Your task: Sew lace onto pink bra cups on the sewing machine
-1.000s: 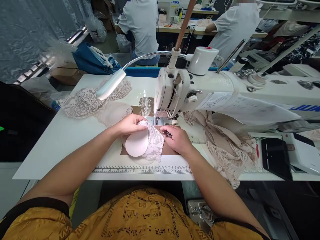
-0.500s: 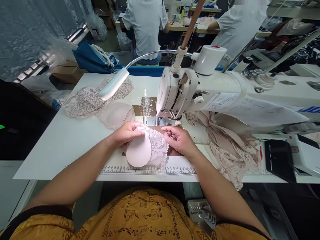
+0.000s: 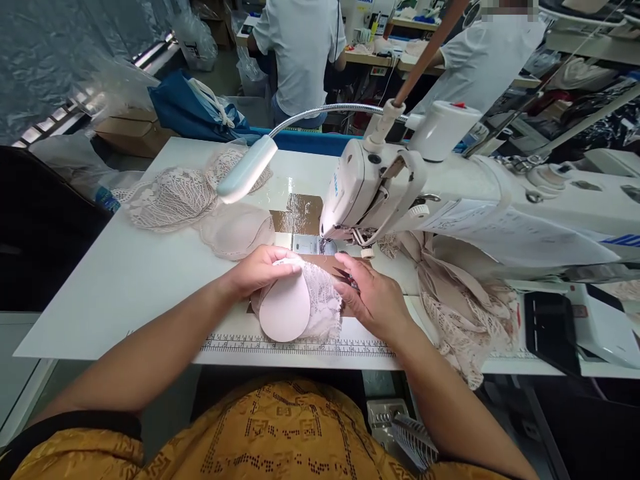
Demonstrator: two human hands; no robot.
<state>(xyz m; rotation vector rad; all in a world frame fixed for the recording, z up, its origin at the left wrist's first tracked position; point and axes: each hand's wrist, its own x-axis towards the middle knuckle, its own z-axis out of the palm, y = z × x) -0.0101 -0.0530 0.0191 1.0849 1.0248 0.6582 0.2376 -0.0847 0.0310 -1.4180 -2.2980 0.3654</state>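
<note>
My left hand (image 3: 267,270) pinches the top edge of a pale, rounded bra cup (image 3: 285,310) between thumb and fingers. Pale lace (image 3: 324,303) spreads from the cup's right side. To the right of the lace is my right hand (image 3: 373,293), thumb and index finger apart. Small dark thread snips (image 3: 353,283) appear tucked in its fingers, mostly hidden. Just beyond both hands stands the needle area of a white sewing machine (image 3: 345,193). Its metal needle plate (image 3: 305,245) shows behind the cup.
Finished-looking lace cups (image 3: 170,197) lie at the table's left. More beige lace pieces (image 3: 450,300) are heaped under the machine arm, beside a black phone-like object (image 3: 553,327). A gooseneck lamp (image 3: 247,170) arches over the table. A printed ruler (image 3: 300,347) runs along the front edge. Two people work beyond.
My right hand has opened its thumb and index finger wider and shifted slightly off the lace. My left hand keeps its pinch on the cup. The whole view has shifted a little.
</note>
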